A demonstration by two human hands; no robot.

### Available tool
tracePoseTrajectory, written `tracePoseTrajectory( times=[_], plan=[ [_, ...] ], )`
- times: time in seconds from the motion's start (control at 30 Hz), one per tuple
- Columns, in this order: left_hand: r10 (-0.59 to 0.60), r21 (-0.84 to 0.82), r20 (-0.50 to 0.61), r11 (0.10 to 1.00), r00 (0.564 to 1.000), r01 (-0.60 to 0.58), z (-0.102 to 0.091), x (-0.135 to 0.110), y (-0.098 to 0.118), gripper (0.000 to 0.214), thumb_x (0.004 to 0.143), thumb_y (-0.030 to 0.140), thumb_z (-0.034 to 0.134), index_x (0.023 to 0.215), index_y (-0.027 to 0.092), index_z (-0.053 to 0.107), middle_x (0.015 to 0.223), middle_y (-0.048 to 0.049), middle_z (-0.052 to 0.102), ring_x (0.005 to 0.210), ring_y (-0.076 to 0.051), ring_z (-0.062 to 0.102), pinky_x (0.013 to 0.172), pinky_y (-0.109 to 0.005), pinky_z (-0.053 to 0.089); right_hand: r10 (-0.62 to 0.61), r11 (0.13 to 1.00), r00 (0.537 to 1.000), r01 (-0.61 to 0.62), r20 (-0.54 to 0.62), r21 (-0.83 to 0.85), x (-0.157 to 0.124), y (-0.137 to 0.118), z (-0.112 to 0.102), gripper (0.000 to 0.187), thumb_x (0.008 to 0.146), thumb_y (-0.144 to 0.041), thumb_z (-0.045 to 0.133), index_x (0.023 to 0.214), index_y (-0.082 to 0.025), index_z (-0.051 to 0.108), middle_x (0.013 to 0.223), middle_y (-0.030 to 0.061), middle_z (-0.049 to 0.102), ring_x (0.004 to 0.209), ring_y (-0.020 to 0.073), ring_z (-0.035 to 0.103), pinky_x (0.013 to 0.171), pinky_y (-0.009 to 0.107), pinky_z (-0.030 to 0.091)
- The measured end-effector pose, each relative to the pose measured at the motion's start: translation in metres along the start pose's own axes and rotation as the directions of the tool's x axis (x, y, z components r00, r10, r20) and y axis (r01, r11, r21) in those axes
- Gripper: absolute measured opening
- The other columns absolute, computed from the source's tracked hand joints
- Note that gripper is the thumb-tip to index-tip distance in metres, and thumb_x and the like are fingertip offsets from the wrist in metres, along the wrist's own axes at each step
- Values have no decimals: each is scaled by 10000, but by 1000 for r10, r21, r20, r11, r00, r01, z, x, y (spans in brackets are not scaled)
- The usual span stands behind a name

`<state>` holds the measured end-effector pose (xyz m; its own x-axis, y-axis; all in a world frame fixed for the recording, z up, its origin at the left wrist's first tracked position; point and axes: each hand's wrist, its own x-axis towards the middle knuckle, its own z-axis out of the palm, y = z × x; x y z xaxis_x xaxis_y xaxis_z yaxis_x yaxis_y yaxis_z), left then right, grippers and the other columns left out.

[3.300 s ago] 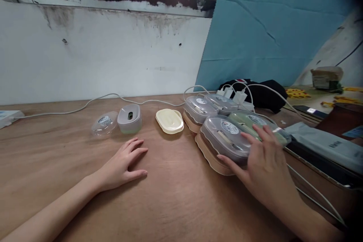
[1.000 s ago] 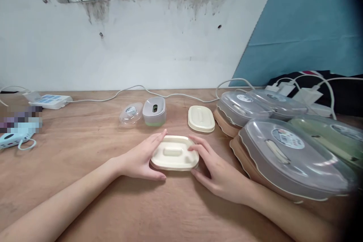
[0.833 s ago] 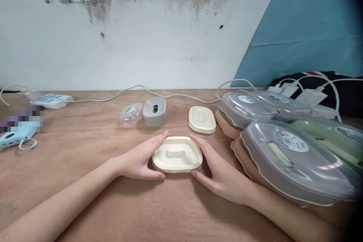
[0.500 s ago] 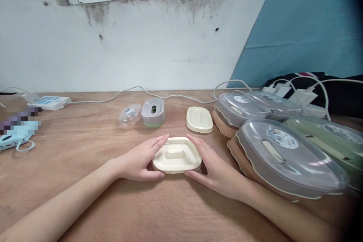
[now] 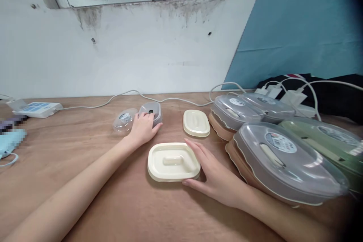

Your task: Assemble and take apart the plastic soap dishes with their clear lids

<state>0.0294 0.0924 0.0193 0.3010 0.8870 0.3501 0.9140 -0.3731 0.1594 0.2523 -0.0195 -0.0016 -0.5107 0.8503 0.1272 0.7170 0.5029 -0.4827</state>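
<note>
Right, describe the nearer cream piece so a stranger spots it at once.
On the wooden table, find the right hand. Its fingers are at one end of a cream piece with a raised bar. It lies nearer than the other, untouched cream piece.

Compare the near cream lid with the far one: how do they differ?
The near cream lid has its central bar running left to right; the far cream lid has its bar pointing toward the wall.
The right hand cups the near cream lid's right end, while no hand touches the far cream lid.
Both are cream, with rounded corners and a central bar.
</note>
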Motion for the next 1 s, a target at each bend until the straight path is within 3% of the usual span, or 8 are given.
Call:
tracePoseTrajectory(
  times=[0.23,0.47,0.7,0.9,1.0],
  plan=[
    [-49,-35,-51,998,998,47,-3,-4,0,421,863,354,481,1178,81,541,1181,-147,604,1113,-294,507,1006,-478,274,-1,1000,1000,1,8,-2,-1,1,0,756,796,-356,570,1390,-179,137,1407,145,307,1313,246,289,1068,422,306],
    [-32,-100,-77,995,997,24,7,-6,0,442,723,337,652,1095,108,585,1032,-135,647,1045,-325,496,928,-491,343,-9,1000,1000,9,-4,-6,0,2,2,772,794,-383,573,1394,-164,140,1411,156,300,1318,252,284,1078,423,292],
    [-105,-266,-218,963,970,44,4,-8,3,449,727,303,645,1122,130,519,1024,-127,598,1028,-298,522,905,-468,400,-25,1000,999,25,-27,-9,-1,2,1,774,788,-388,582,1394,-165,155,1406,164,327,1311,261,306,1069,441,306],
    [-103,-454,-313,889,944,-54,-6,-48,0,586,748,312,643,1254,165,389,1156,-108,557,1101,-237,534,941,-374,432,-22,999,998,19,-53,-51,0,4,2,779,781,-409,582,1389,-137,177,1413,181,349,1314,278,308,1066,479,295],
    [-83,-625,-300,770,950,-130,-11,-75,-9,596,771,275,627,1297,204,356,1259,-108,503,1159,-248,504,973,-402,416,-17,998,999,14,-52,-63,-1,5,3,784,789,-411,569,1393,-121,164,1417,186,355,1318,280,306,1067,493,288]
  ],
)
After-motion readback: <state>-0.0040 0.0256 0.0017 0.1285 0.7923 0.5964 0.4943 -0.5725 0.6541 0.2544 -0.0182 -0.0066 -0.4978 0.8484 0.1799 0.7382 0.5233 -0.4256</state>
